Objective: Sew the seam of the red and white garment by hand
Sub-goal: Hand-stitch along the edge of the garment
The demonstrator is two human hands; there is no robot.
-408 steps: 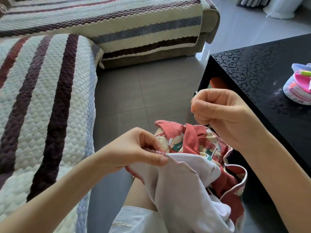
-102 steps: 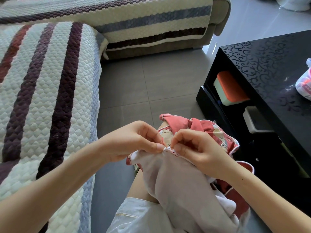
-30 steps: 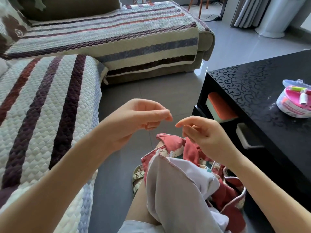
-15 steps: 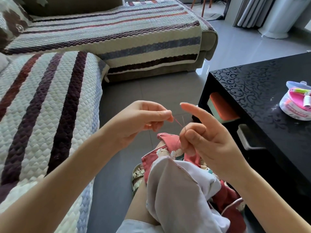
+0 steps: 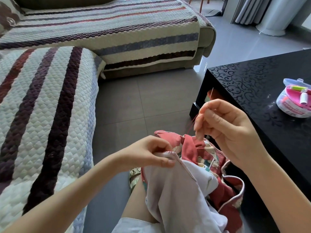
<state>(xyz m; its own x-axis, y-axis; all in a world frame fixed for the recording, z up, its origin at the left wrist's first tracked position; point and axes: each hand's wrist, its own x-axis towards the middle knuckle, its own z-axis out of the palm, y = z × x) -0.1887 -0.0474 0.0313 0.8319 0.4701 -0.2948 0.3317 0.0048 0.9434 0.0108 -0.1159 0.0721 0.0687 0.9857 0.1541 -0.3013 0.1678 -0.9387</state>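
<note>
Head view: the right hand (image 5: 225,130), right of centre in the frame, pinches a thin needle (image 5: 211,95) between thumb and forefinger, its other fingers curled loosely underneath. The needle points up and a little to the right, clear of the cloth. A red thread (image 5: 191,123) runs from this hand down and to the left to the garment's red folds.

The left hand (image 5: 148,153), lower and left of centre, pinches the edge of the red and white garment (image 5: 176,195) between thumb and bent fingers, right at the piped seam (image 5: 184,168) that slants down to the right. The two hands are apart, the right one higher.

The garment lies in the lower middle of the frame, draped over the person's bare leg (image 5: 134,209). Its pale inner side faces the camera, and the red printed side is bunched behind it and to the right. A sandalled foot (image 5: 133,176) shows just left of the cloth, on the grey tiled floor (image 5: 134,101).

At the right edge a black glossy desk (image 5: 249,76) with a swirl pattern carries a round clear sewing box (image 5: 293,105) holding small thread spools, well apart from the hands. A sofa (image 5: 50,115) under a quilted striped cover fills the left and top of the frame. Pale curtains (image 5: 252,9) hang at the upper right.
</note>
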